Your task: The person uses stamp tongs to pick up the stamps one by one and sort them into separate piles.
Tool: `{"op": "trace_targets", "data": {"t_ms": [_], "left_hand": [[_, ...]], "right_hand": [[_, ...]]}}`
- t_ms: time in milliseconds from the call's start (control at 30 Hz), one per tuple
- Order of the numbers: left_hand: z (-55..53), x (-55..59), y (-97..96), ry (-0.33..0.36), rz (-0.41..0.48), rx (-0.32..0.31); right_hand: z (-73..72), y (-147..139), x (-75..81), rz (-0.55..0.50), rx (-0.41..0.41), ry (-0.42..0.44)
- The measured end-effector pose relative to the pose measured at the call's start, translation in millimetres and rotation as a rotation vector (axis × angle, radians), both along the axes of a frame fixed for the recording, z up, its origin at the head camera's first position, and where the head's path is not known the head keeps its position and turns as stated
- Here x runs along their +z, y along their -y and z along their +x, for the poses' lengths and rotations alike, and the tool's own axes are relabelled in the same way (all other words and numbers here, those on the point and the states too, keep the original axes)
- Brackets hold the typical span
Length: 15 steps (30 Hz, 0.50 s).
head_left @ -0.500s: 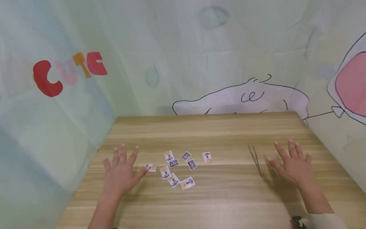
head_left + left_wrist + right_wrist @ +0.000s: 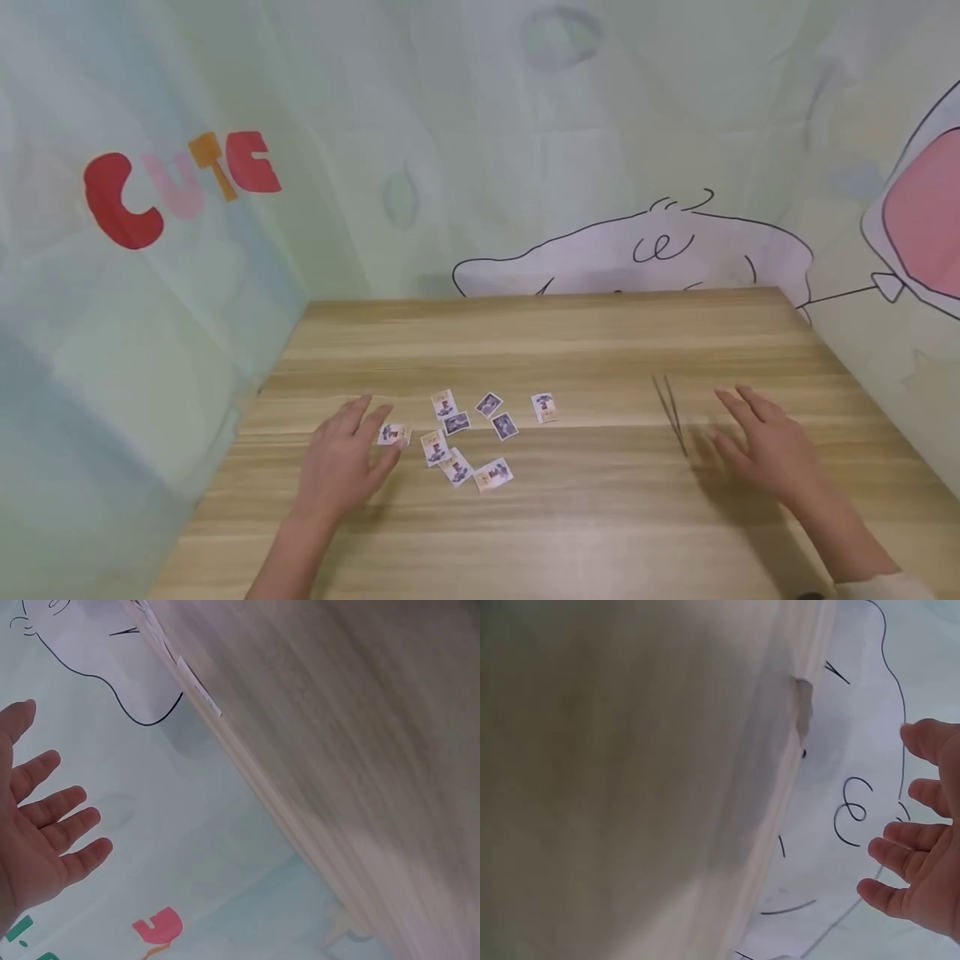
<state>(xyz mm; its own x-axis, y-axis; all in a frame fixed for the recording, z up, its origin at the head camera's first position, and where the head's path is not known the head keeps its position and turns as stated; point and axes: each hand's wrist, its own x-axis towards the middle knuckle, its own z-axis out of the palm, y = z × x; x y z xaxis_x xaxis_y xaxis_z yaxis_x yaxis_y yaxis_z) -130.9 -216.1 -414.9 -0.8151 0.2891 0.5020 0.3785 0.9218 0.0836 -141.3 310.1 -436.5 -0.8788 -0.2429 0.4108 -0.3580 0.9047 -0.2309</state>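
Observation:
My left hand hovers over the left side of the table, its fingers relaxed and nothing in them. Its thumb is nearest a small pale stamp-like card. More pale stamps, such as the one at the front, lie scattered in the middle, some overlapping. Among them are smaller purple stamps with white borders. On the right lie thin dark tweezers, spread in a narrow V. Beyond them my right hand hangs above the wood, holding nothing. In both wrist views the fingers are spread apart, clear of the tabletop.
The wood-grain table reaches back to a pale printed curtain with a cartoon outline. One pale stamp lies apart, between the purple stamps and the tweezers.
My left hand has shifted right, and its fingers have drawn closer together. My right hand has rolled inward, its fingers less spread. The stamps and tweezers stay in place.

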Motion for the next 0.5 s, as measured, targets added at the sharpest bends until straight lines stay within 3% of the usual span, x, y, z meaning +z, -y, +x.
{"op": "trace_targets", "data": {"t_ms": [300,500], "left_hand": [[-5.8,-8.5,-5.4,0.041,0.002,-0.145],[-9.2,-11.1,-11.2,0.103,0.008,-0.178]], "right_hand": [[1.3,9,-10.3,-0.217,-0.001,0.073],[3.3,16,-11.7,-0.344,-0.046,0.151]]}}
